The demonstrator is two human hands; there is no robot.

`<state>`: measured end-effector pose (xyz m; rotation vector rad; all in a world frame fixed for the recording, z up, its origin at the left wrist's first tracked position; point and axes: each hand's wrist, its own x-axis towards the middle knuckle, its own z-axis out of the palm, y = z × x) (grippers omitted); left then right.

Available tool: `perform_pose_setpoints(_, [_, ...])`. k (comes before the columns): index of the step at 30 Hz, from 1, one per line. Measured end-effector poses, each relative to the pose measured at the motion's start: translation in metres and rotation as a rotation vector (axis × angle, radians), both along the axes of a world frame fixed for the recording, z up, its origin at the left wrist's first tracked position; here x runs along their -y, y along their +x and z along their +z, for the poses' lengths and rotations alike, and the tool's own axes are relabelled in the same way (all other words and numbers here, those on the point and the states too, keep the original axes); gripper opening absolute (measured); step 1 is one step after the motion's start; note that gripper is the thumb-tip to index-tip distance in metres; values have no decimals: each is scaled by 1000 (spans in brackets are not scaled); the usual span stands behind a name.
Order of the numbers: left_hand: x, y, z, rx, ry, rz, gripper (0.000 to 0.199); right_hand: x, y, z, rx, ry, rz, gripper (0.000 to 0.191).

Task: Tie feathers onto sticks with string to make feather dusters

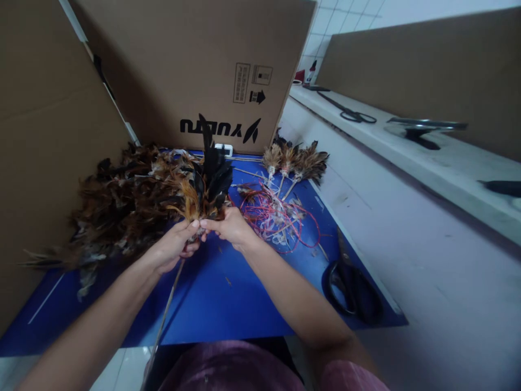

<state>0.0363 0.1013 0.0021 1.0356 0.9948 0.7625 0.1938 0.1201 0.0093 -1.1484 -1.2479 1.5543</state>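
A feather duster (207,182) with long black and golden-brown feathers stands upright between my hands. Its thin stick (167,304) runs down toward my lap. My left hand (185,239) is closed round the base of the feathers, where they meet the stick. From the other side, my right hand (228,224) pinches the same base, thumb tip against the left thumb. What lies under the fingers is hidden. Left of the duster spreads a big heap of brown feathers (126,201). Right of my hands lies a tangle of pink and white string (272,214).
Several small feather bundles on sticks (295,163) lie at the back right of the blue table (244,293). Black-handled scissors (352,288) rest near its right edge. Cardboard boxes (195,60) wall the back and left. A white ledge (427,163) on the right holds another pair of scissors (350,111).
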Motion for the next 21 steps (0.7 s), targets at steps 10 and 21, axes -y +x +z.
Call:
perform_pose_setpoints(10, [4, 11, 22, 143, -207, -127, 28, 8, 23, 12, -113, 26, -16, 39])
perform_pose_setpoints(21, [12, 31, 36, 76, -115, -131, 38, 4, 40, 2, -318, 164, 95, 38])
